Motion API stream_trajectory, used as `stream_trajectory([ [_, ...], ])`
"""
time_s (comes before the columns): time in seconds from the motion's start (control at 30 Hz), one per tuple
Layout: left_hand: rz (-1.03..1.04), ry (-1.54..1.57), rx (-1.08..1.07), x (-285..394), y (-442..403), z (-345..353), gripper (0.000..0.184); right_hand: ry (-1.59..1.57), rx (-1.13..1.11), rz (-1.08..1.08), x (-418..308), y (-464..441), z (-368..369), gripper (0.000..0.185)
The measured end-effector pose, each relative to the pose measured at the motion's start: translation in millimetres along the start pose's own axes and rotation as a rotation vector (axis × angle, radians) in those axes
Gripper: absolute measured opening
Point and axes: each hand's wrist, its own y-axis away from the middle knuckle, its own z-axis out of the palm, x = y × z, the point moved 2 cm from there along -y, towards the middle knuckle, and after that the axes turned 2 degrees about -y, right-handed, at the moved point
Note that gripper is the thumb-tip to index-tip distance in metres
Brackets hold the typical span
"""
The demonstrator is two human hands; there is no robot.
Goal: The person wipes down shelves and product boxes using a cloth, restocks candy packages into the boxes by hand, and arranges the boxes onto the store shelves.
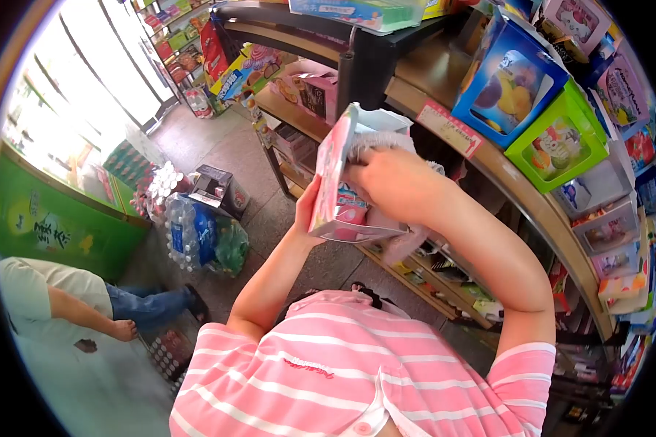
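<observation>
A pink-and-white cardboard box (331,172) is held up in front of my chest, its open side turned toward my right arm. My left hand (308,207) grips the box's left side from below. Reaching into the box is my right hand (386,178), its fingers bent around or against a greyish fluffy item (383,142); the fingertips are partly hidden. Below the hand, pink-and-white packets (351,210) show inside the box. A pale pink soft piece (404,246) hangs from the box's lower right.
Curved wooden shelves on the right hold a blue gift box (510,80) and a green gift box (561,138). Shrink-wrapped bottles (197,231) and a dark carton (220,191) stand on the floor. A person (58,306) is at the lower left, beside a green fridge (65,218).
</observation>
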Motion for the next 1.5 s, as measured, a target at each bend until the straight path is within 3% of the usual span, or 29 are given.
stream_trajectory([
  [0.13, -0.193, 0.096, 0.064, 12.3, -1.3, -24.3, 0.052, -0.013, -0.062, 0.05, -10.3, -9.8, 20.4, 0.033],
  [0.27, -0.327, 0.053, -0.113, 14.7, -16.0, -19.7, 0.051, 0.099, 0.142, 0.257, -12.3, -14.5, 18.3, 0.026],
  [0.37, -0.356, 0.004, -0.209, 11.2, -22.5, 8.2, 0.052, -0.007, -0.076, 0.42, -14.3, 1.4, 13.3, 0.019],
  [0.43, -0.412, -0.009, -0.257, 7.1, -33.9, 5.1, 0.051, -0.094, -0.05, 0.548, -17.6, 15.0, 5.9, 0.016],
  [0.47, -0.418, -0.027, -0.297, 3.4, -40.8, 5.3, 0.051, -0.171, -0.021, 0.626, -18.0, 22.1, 2.6, 0.013],
  [0.53, -0.446, -0.048, -0.273, -7.0, -44.7, 16.8, 0.049, -0.409, 0.316, 0.536, -17.3, 37.4, -3.4, 0.016],
  [0.67, -0.51, -0.08, -0.237, -25.0, -47.6, 11.4, 0.048, -0.447, 0.561, 0.605, -20.7, 63.4, -16.4, 0.02],
  [0.73, -0.525, -0.067, -0.217, -31.8, -45.5, 14.0, 0.048, -0.545, 0.693, 0.52, -25.0, 74.1, -22.5, 0.024],
  [0.87, -0.53, -0.071, -0.355, -38.6, -43.4, 26.3, 0.052, -0.429, 0.624, 0.599, -41.9, 99.5, -42.9, 0.03],
  [0.93, -0.53, -0.028, -0.446, -41.6, -41.9, 36.4, 0.053, -0.402, 0.71, 0.545, -42.0, 115.7, -50.5, 0.03],
  [1.0, -0.499, 0.012, -0.439, -44.1, -40.1, 40.9, 0.053, -0.337, 0.837, 0.696, -39.3, 129.5, -58.4, 0.033],
  [1.1, -0.435, 0.048, -0.35, -48.2, -38.9, 47.8, 0.054, -0.342, 0.869, 0.637, -52.3, 130.7, -70.9, 0.036],
  [1.17, -0.396, 0.072, -0.301, -53.6, -40.2, 47.0, 0.054, -0.373, 0.576, 0.522, -52.5, 115.2, -60.9, 0.03],
  [1.27, -0.429, 0.0, -0.514, -63.7, -59.2, 16.4, 0.053, -0.248, -0.005, 0.533, -35.9, 97.9, -22.2, 0.017],
  [1.3, -0.404, -0.023, -0.248, -62.7, -50.2, 32.8, 0.054, -0.241, -0.005, 0.529, -31.9, 96.7, -15.7, 0.017],
  [1.37, -0.392, 0.012, -0.357, -64.6, -46.8, 40.2, 0.056, -0.515, 0.075, 0.266, -31.6, 92.6, -8.4, 0.016],
  [1.4, -0.39, 0.046, -0.458, -65.3, -44.0, 42.1, 0.058, -0.518, 0.077, 0.263, -31.7, 89.8, -13.5, 0.016],
  [1.47, -0.404, 0.078, -0.544, -67.9, -39.6, 33.6, 0.06, -0.464, -0.404, 0.471, -32.4, 90.0, -16.7, 0.02],
  [1.5, -0.432, -0.005, -0.372, -70.3, -47.3, 17.2, 0.058, -0.457, -0.229, 0.4, -17.7, 95.2, 10.0, 0.021],
])
